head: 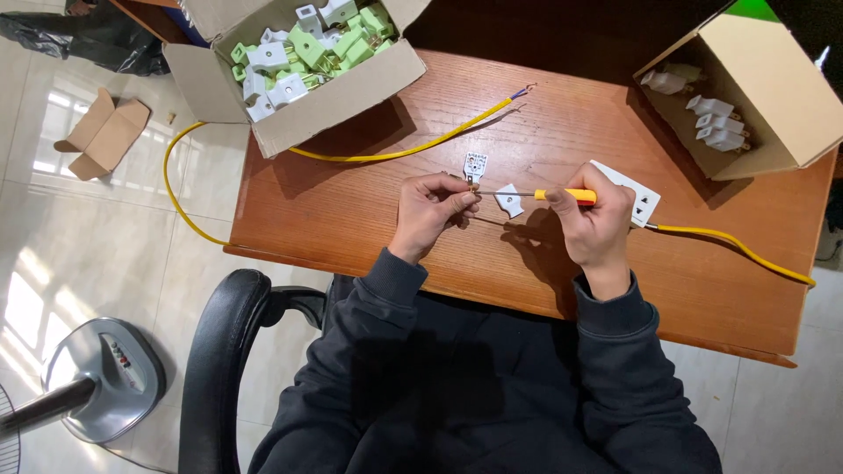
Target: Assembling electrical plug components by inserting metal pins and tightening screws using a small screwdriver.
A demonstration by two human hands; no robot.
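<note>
Two bare hands work close together above the reddish-brown wooden surface (pixel 351 211). The left hand (pixel 432 209) is curled, its fingertips pinching a small brass-coloured metal part at the edge of a small white plastic plug piece (pixel 475 165) that lies just beyond its knuckles. The right hand (pixel 599 221) is closed in a grip around the yellow handle of a thin-shafted screwdriver (pixel 544 194), whose metal shaft runs sideways across the gap to the left hand's fingertips. Between the two hands, just under the shaft, lies a second white plastic plug cover (pixel 509 200) flat on the surface. Directly behind the right hand sits a white rectangular socket block (pixel 634 191), partly hidden by the fingers, and from it a yellow cable (pixel 746 250) trails off past the right wrist toward the surface's edge. Beyond the left hand a long yellow insulated wire (pixel 413 149) with bared ends crosses the surface and drops over the far side to the tiled floor (pixel 105 228). Farther out beyond the left hand stands an open cardboard box of green and white plug parts (pixel 299 53); well beyond the right hand another open cardboard box (pixel 746 96) holds a few white plugs. Near the person's left elbow is a black chair armrest (pixel 224 351).
</note>
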